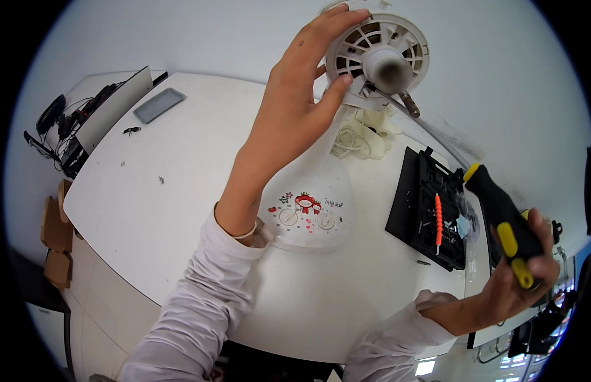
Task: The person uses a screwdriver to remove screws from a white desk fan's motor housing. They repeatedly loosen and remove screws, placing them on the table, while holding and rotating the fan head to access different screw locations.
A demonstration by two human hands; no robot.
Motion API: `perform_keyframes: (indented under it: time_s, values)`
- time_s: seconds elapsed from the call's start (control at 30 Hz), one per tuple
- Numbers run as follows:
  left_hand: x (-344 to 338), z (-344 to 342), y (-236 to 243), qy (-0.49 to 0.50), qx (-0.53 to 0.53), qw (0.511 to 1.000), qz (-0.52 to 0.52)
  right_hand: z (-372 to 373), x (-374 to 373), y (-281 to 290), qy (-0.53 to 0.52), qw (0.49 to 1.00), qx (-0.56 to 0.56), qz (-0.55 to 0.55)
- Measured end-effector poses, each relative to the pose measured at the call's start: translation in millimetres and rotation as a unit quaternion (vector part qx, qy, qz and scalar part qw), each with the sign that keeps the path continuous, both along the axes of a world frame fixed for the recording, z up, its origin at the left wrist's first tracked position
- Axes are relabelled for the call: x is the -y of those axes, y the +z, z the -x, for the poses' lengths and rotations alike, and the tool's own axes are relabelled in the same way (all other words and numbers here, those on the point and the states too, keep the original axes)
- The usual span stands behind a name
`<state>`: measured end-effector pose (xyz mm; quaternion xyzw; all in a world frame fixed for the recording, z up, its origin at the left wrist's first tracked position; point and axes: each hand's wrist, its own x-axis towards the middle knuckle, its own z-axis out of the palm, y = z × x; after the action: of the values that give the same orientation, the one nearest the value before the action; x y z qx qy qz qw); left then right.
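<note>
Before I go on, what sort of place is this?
Probably a work spot in an office or workshop: a white-topped table bears an open black plastic tool case and a white plastic fan with no blades visible.

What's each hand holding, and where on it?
Right hand: black-and-yellow screwdriver, gripped around the rear of its handle. Left hand: white fan head, held at its left rim, fingers above, thumb below.

The wide fisheye head view looks down and forward past both nearby hands onto the white table.
</note>
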<state>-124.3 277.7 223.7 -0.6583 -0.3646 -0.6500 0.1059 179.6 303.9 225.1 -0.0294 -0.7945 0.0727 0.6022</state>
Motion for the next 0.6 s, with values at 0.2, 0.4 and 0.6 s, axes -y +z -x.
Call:
perform_keyframes:
  time_s: [0.2, 0.4, 0.6]
  values:
    - [1, -2, 1, 0.026, -0.015, 1.000, -0.009, 19, 38, 2, 0.041, 0.990, 0.126, 0.050]
    - [-3, -5, -2, 0.076, -0.046, 0.996, -0.008, 32, 49, 9, 0.054, 0.954, 0.275, -0.105]
    - [0, -8, -9, 0.156, -0.049, 0.983, -0.080, 41, 68, 29, 0.079, 0.928, 0.364, -0.024]
